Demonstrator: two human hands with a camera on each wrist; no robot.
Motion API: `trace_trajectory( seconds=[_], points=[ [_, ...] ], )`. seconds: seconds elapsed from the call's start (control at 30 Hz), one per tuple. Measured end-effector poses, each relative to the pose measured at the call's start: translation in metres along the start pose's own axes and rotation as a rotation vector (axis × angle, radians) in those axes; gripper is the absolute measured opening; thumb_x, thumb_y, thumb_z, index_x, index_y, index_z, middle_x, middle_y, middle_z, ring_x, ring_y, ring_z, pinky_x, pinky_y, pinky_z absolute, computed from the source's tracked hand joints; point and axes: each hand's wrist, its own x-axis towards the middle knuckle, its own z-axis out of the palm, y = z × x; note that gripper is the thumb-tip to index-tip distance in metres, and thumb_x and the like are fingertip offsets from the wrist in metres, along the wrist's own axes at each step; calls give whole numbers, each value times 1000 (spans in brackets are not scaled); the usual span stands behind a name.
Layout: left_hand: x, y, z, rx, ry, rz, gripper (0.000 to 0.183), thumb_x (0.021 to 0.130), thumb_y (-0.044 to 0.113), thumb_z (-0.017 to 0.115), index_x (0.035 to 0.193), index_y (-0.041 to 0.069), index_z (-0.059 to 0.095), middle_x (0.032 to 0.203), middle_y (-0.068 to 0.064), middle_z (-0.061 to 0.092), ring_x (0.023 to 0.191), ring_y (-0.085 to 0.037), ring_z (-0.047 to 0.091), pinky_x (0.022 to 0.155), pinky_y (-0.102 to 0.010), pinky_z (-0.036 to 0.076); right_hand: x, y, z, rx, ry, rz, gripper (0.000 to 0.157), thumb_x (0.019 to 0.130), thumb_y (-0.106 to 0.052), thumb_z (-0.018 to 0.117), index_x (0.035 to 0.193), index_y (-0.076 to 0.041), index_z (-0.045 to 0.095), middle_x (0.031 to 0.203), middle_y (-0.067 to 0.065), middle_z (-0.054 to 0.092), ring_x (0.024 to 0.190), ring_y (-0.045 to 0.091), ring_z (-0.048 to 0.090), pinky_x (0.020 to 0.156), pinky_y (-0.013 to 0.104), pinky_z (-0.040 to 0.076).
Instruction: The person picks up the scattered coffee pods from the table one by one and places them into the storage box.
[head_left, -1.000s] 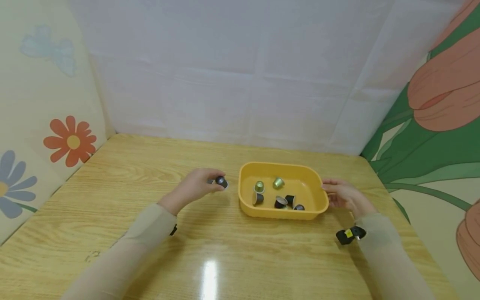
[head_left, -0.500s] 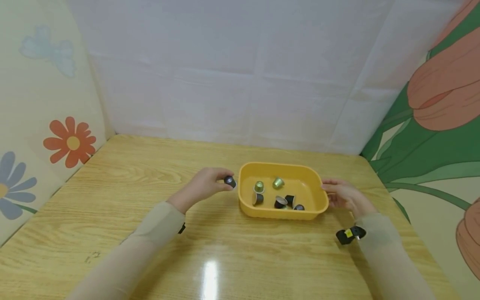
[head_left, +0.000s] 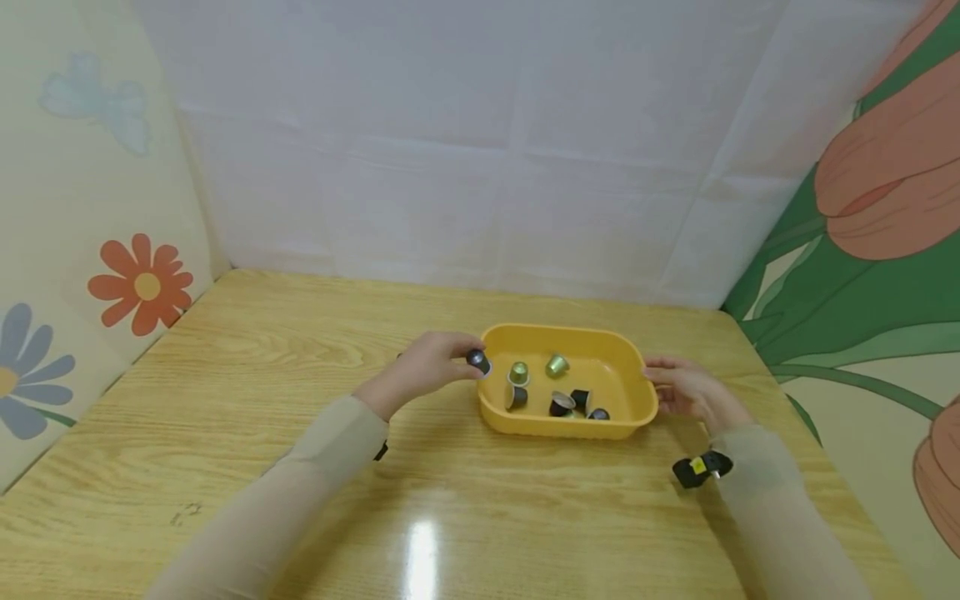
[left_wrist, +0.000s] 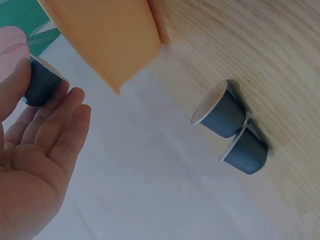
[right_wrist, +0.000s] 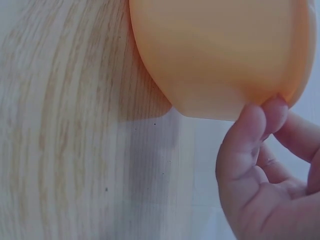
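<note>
My left hand (head_left: 431, 367) pinches a dark coffee capsule (head_left: 478, 361) between thumb and fingers, at the left rim of a yellow plastic bin (head_left: 567, 428). In the left wrist view this capsule (left_wrist: 44, 82) is tilted, its pale lidded end up. My right hand (head_left: 686, 387) holds the bin's right end at the rim; the right wrist view has its curled fingers (right_wrist: 245, 130) against the bin wall (right_wrist: 215, 65). Inside the bin lie green capsules (head_left: 557, 365) and several dark ones (head_left: 517, 397), some upright and some on their sides.
Two dark capsules lie touching on the wooden table, a nearer one (left_wrist: 222, 112) and another (left_wrist: 247, 150) in the left wrist view; my left hand mostly hides them from the head camera. A white sheet (head_left: 465, 167) hangs behind the table (head_left: 300, 317), with flower-patterned panels at both sides.
My left hand has moved right with the dark capsule, from beside the bin to its left rim. My right hand and the bin have stayed in place.
</note>
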Motion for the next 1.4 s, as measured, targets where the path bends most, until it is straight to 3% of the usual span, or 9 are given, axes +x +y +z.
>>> trace_trajectory(
  seconds=[0.2,0.43,0.97,1.4],
  points=[
    [4,7,3,-9,-4,-1,43,91,17,70,129,0,60,124,-12,64,116,-26,59,98,-41,48,-3,0,0,48,-23,-12,18,101,-12,53,118,-8,56,85,0,64,71,13,61,62,26,55],
    [12,13,8,13,-28,-3,47,91,20,70,134,2,57,127,-11,63,117,-25,58,99,-41,47,-2,-1,1,39,-15,-6,28,101,-12,53,127,-2,50,85,0,63,71,13,61,62,26,54],
    [25,20,15,54,-56,21,46,90,19,71,131,3,60,124,-10,64,113,-23,60,98,-38,48,-5,-1,1,53,-41,-33,14,100,-9,51,114,-8,56,83,0,64,70,12,62,62,25,54],
    [34,26,24,62,-68,16,45,90,17,71,131,3,60,121,-9,65,110,-22,61,96,-36,49,-2,-1,1,11,-23,-22,35,101,-12,52,132,2,45,86,0,63,72,13,62,62,25,54]
  ],
)
